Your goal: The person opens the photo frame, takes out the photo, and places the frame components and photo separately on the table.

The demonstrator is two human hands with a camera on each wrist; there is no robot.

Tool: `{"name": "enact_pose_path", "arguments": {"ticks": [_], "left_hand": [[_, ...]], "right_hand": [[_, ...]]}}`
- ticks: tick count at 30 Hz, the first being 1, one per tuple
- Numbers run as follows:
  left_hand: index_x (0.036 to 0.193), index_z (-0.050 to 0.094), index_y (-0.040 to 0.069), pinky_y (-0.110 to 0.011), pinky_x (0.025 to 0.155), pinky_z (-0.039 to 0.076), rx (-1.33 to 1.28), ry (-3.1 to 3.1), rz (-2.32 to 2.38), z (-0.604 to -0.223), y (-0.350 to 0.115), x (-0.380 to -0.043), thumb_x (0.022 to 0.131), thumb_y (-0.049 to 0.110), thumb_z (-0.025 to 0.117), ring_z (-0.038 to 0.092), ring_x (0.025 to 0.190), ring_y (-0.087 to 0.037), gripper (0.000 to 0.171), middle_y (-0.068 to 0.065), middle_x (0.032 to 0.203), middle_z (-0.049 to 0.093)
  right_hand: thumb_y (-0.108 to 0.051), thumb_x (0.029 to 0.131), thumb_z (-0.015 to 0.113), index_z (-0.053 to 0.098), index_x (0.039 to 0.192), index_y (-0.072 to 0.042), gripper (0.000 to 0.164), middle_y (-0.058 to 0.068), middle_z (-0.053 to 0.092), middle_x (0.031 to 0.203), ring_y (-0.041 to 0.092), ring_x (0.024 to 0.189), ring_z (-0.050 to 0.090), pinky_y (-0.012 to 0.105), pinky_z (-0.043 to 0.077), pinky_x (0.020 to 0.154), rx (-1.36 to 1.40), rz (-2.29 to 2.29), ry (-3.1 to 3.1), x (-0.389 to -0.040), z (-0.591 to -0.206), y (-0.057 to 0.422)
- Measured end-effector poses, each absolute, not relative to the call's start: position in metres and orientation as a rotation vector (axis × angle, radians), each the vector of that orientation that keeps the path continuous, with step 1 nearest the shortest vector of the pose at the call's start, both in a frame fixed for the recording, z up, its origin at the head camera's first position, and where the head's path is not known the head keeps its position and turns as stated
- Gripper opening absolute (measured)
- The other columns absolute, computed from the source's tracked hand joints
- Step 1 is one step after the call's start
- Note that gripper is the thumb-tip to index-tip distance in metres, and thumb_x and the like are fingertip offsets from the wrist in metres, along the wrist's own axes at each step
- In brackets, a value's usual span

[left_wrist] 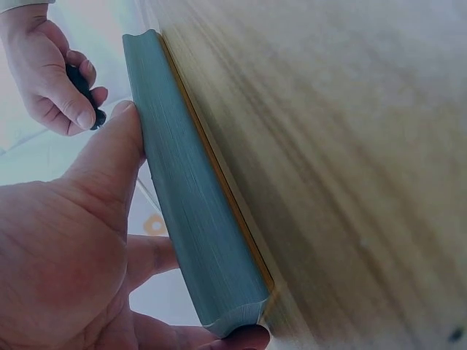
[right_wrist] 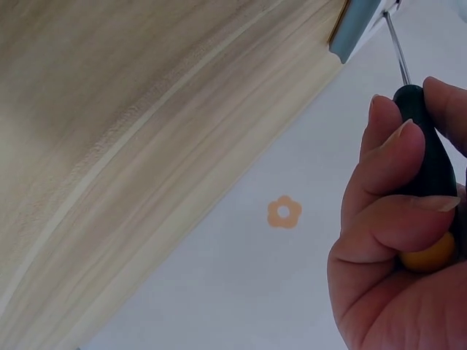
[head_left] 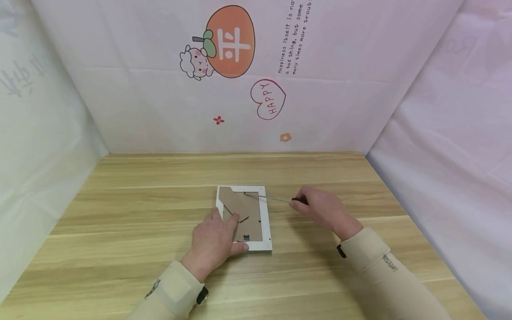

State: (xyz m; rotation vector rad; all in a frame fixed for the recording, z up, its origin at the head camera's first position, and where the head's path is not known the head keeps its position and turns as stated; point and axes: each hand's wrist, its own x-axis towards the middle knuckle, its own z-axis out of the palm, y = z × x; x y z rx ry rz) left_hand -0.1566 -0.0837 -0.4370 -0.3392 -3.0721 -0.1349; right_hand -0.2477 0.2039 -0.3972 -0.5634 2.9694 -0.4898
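A picture frame (head_left: 265, 246) lies face down on the table, its brown backing board (head_left: 251, 205) facing up inside a white border. Its blue-green side (left_wrist: 193, 189) shows in the left wrist view. My left hand (head_left: 213, 240) holds the frame at its near left corner, the thumb along the near edge, one finger on the backing and others at the left edge. In my right hand (head_left: 325, 209) is a screwdriver with a dark handle (right_wrist: 425, 157) and a yellow end. Its thin metal shaft (head_left: 272, 198) reaches left over the frame, the tip at a small dark tab (head_left: 245, 193) near the far edge.
Under everything is a wood-grain table (head_left: 152, 191). A white printed cloth wall (head_left: 168, 115) rises behind it, with further cloth at left and right. A dark stand leg (head_left: 243, 220) and a small metal hanger (head_left: 246, 238) sit on the frame's back.
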Motion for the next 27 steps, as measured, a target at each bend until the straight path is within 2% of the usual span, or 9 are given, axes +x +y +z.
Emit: {"name": "enact_pose_path", "arguments": {"ticks": [6, 23, 27], "left_hand": [[0.139, 0.054, 0.018, -0.044, 0.049, 0.05, -0.338, -3.073, -0.127, -0.438, -0.084, -0.157, 0.07, 0.076, 0.064, 0.061, 0.09, -0.038, 0.091, -0.04, 0.128, 0.051], [0.139, 0.055, 0.018, -0.043, 0.048, 0.049, -0.344, -3.067, -0.13, -0.438, -0.085, -0.158, 0.069, 0.077, 0.064, 0.061, 0.09, -0.038, 0.092, -0.04, 0.126, 0.052], [0.139, 0.055, 0.018, -0.042, 0.048, 0.049, -0.336, -3.073, -0.127, -0.438, -0.084, -0.158, 0.069, 0.077, 0.063, 0.061, 0.088, -0.037, 0.092, -0.039, 0.125, 0.052]], "right_hand": [[-0.049, 0.093, 0.056, 0.063, 0.1, -0.019, 0.031, -0.009, 0.063, 0.085, 0.011, 0.071, 0.055, 0.033, 0.047, 0.063, -0.541, -0.495, 2.959, -0.251, -0.398, 0.202], [-0.052, 0.089, 0.061, 0.065, 0.087, -0.018, 0.034, -0.006, 0.063, 0.078, 0.014, 0.067, 0.053, 0.036, 0.046, 0.062, -0.62, -0.375, 2.954, -0.282, -0.366, 0.199], [-0.054, 0.089, 0.061, 0.066, 0.089, -0.017, 0.037, -0.004, 0.065, 0.08, 0.014, 0.067, 0.058, 0.036, 0.047, 0.061, -0.608, -0.35, 2.883, -0.295, -0.356, 0.198]]}}
